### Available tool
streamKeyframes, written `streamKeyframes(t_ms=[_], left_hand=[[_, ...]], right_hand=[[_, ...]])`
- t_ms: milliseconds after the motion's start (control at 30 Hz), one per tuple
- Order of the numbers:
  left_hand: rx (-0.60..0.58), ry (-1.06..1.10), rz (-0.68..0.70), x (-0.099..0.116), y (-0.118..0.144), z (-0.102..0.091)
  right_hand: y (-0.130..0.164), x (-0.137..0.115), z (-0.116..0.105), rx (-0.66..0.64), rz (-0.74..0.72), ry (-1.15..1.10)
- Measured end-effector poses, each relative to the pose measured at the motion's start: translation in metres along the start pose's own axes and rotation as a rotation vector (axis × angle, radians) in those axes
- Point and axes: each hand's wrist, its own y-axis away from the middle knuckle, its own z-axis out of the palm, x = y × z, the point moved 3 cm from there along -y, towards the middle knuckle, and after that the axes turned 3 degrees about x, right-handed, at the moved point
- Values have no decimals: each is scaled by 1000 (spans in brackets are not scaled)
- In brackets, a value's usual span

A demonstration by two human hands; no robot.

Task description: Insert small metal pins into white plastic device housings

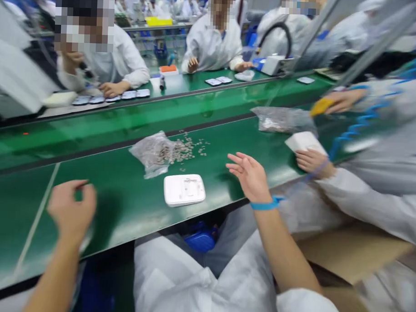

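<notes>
On the left, my left hand (72, 207) hovers over the green work surface, blurred, with fingers loosely curled and a gap beside the thumb; I see nothing in it. My right hand (250, 175), wearing a blue wrist strap (266, 205), is raised with fingers stretched out and holds nothing. Between the hands lies a white rounded plastic housing (174, 191), with a recessed area and small details on its right part. Behind it, a clear plastic bag (150, 154) lies open, and many tiny metallic parts (186, 148) spill from its mouth to the right.
At right, a co-worker's hand (312, 162) rests on a white housing (306, 142); the other (344, 100) holds a yellow object (321, 106). Another plastic bag (280, 119) and a coiled blue cord (357, 120) are near. Two people sit across the raised green divider (196, 105).
</notes>
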Motion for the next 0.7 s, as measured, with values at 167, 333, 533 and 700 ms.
streamKeyframes(t_ms=[167, 333, 533, 700], left_hand=[[-298, 274, 266, 130, 46, 20], [-401, 548, 136, 169, 68, 32], [-354, 1006, -541, 135, 85, 37], [-371, 1005, -478, 116, 89, 35]], right_hand=[[84, 3, 82, -505, -64, 291], [116, 22, 109, -435, -274, 411], [126, 54, 125, -245, -289, 325], [131, 69, 149, -175, 98, 163]])
